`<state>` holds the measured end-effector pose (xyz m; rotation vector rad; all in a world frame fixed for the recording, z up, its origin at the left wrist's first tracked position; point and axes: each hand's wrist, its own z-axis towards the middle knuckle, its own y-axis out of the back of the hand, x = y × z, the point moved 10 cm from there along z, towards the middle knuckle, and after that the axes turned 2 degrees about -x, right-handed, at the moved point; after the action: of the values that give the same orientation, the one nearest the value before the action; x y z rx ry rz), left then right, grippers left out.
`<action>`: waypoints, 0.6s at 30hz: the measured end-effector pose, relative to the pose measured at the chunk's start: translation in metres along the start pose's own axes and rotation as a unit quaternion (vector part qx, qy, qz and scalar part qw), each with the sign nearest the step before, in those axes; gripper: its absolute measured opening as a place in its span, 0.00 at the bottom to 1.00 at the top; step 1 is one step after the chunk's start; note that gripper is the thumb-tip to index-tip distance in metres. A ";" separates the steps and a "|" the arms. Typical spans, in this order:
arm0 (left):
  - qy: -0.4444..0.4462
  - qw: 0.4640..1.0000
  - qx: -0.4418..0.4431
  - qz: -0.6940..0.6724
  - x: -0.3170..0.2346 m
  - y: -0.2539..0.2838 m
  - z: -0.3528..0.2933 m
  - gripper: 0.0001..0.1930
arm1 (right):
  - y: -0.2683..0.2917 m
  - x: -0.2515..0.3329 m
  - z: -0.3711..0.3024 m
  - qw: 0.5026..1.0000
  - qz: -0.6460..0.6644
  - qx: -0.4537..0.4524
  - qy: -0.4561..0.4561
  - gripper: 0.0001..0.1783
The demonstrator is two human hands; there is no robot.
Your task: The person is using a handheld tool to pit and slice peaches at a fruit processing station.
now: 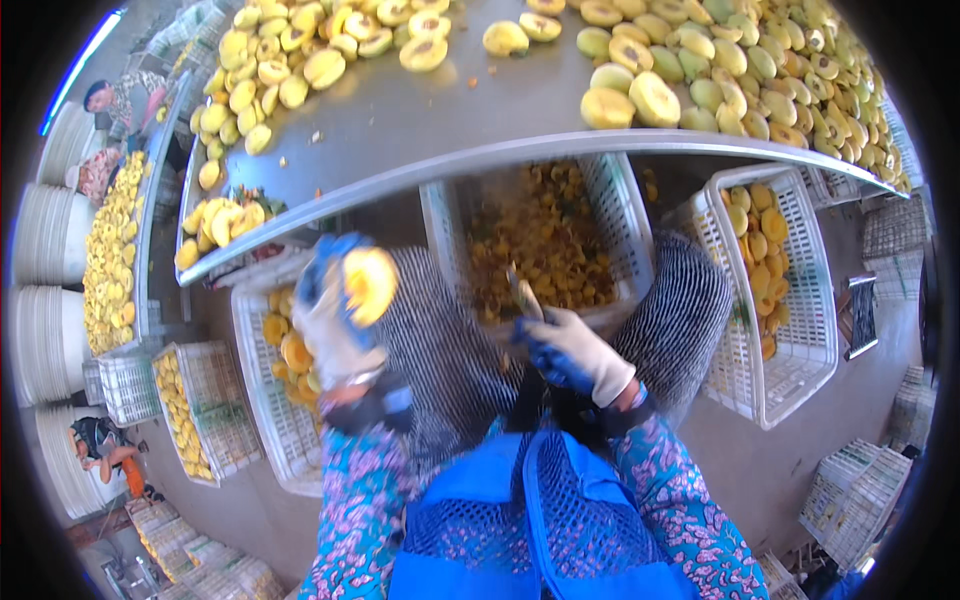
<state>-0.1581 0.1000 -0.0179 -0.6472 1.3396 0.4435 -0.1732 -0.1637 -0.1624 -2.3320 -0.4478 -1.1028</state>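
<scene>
My left hand (335,320), in a white glove with blue fingers, grips a yellow peach half (370,285), its cut face showing. Motion blurs this hand over the left crate's inner edge. My right hand (585,350), gloved alike, is closed around a short, narrow pitting tool (525,293), tip pointing away from me. Below that tip, between my knees, a white crate (440,225) contains brown and yellow scraps of fruit. By my left leg, peach halves (297,352) lie in another white crate (262,400).
Ahead stands a metal table (450,110) with a raised rim and heaps of peach halves (740,70). At my right is a white crate (810,365) holding more halves. Stacked crates (855,500) stand farther right. Another worker (130,100) sits by a fruit-covered table at far left.
</scene>
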 end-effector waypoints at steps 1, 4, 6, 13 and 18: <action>0.015 0.998 -0.004 -0.057 0.007 0.028 0.011 0.13 | 0.033 -0.004 0.011 0.947 -0.287 -0.131 0.064 0.23; 0.092 0.950 -0.083 0.286 0.001 0.136 0.036 0.09 | 0.052 -0.011 0.007 0.936 -0.308 -0.167 -0.021 0.25; 0.089 0.826 -0.043 0.555 -0.015 0.152 0.054 0.10 | 0.045 -0.018 0.008 0.970 -0.196 -0.118 -0.078 0.24; -0.169 0.813 0.174 0.529 -0.057 -0.124 0.146 0.16 | 0.053 -0.026 0.023 0.972 -0.198 -0.115 -0.047 0.25; -0.122 0.745 0.190 0.627 0.028 -0.241 0.239 0.25 | 0.039 -0.023 0.025 0.986 -0.080 -0.089 -0.116 0.26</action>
<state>0.1793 0.0744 0.0206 0.7649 1.3932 1.2333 -0.1530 -0.1830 -0.2062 -2.6351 -0.6570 -0.9812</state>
